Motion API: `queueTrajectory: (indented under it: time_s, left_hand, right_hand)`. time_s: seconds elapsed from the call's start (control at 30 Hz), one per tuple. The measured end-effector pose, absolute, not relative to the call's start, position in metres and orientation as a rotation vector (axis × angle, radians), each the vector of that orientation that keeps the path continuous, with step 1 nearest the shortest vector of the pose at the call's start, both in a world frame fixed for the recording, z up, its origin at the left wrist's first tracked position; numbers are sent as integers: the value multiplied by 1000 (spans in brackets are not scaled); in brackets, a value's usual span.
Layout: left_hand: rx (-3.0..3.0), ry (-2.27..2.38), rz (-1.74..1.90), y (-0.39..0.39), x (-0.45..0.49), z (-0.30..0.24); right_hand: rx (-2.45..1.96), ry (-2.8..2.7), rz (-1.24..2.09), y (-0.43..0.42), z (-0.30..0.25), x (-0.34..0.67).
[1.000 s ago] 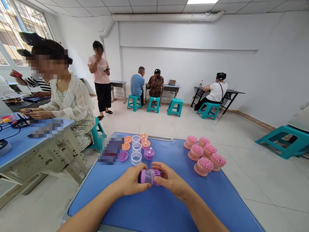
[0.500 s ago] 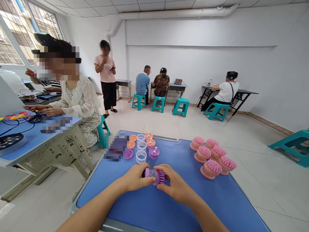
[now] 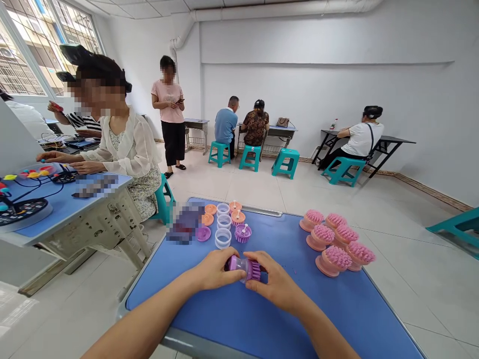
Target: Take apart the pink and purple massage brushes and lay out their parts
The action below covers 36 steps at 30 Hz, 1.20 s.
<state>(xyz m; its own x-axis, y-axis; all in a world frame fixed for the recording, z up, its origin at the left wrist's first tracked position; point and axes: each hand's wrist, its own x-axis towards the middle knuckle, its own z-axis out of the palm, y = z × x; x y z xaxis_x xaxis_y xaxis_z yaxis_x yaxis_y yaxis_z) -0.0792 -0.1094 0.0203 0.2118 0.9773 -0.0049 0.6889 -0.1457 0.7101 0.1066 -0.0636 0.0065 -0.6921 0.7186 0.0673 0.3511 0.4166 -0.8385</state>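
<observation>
Hardly anything has shifted since a second ago. Over the blue table [image 3: 337, 309], the left hand [image 3: 215, 269] and right hand [image 3: 277, 285] stay curled on the purple brush [image 3: 245, 267], its bristles showing slightly more. It lies sideways between them, cap at the left fingertips. It looks light, with a stiff, smooth barrel best pinched at the ends and soft bristles. Pink brushes [image 3: 337, 242] sit beyond the right hand, and clear rings [image 3: 223, 238] just ahead of the left.

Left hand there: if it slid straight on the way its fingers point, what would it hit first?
The left hand grips the small purple plastic bristle brush, so that comes first; just beyond, probably the right hand.
</observation>
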Motion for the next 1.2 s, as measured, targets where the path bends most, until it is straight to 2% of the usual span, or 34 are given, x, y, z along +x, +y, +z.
queueTrajectory:
  time_s: [0.3, 0.97, 1.2]
  left_hand:
    - [1897, 1530, 667, -108, -81, 18]
    - [1879, 1535, 636, -107, -80, 20]
    - [1915, 1492, 679, -107, -81, 19]
  right_hand:
    - [-872, -2254, 1236, -62, 1, 108]
    - [-813, -2345, 1003, -70, 6, 103]
    - [-821, -2328, 1132, -63, 12, 107]
